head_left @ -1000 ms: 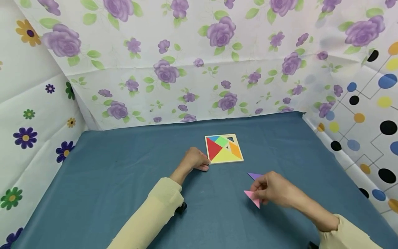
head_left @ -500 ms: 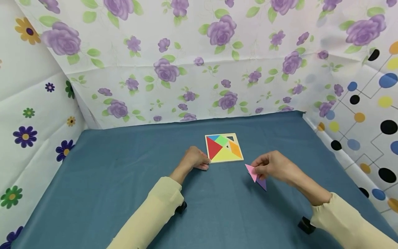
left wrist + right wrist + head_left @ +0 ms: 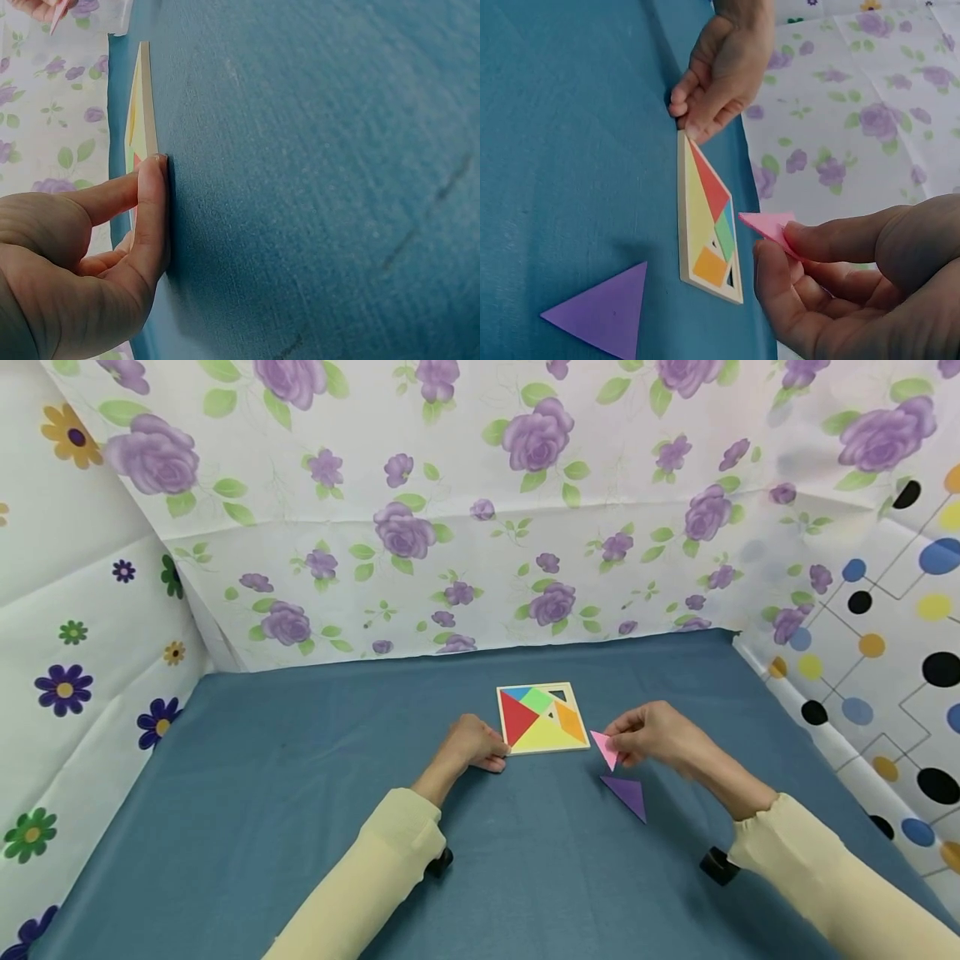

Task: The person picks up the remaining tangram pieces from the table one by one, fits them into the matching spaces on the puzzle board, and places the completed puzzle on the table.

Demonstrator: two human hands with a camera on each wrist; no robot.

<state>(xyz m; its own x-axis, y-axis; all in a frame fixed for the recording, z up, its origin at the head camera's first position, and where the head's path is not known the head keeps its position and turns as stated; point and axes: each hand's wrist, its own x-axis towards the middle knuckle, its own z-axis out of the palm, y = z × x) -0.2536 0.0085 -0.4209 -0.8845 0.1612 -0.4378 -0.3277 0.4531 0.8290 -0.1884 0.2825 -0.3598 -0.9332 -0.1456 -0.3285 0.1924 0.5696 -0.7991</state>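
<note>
The wooden tangram board lies flat on the cloth, holding red, yellow, green, blue and orange pieces; dark gaps show near its upper right corner and beside the orange piece. My left hand pinches its near left corner, thumb on top. Between thumb and fingers of my right hand is a pink triangle, raised just right of the board. In the right wrist view, that pink triangle points toward the board, fingertips covering part of it. A purple triangle lies on the cloth below the right hand.
A blue cloth covers the table. Behind it hangs a white sheet with purple roses, and patterned sheets stand at both sides. A black wrist device sits under the right sleeve.
My right hand has carried the pink triangle up and away from me, past the purple triangle, which is now uncovered, to beside the board. The left hand has stayed on the board's corner.
</note>
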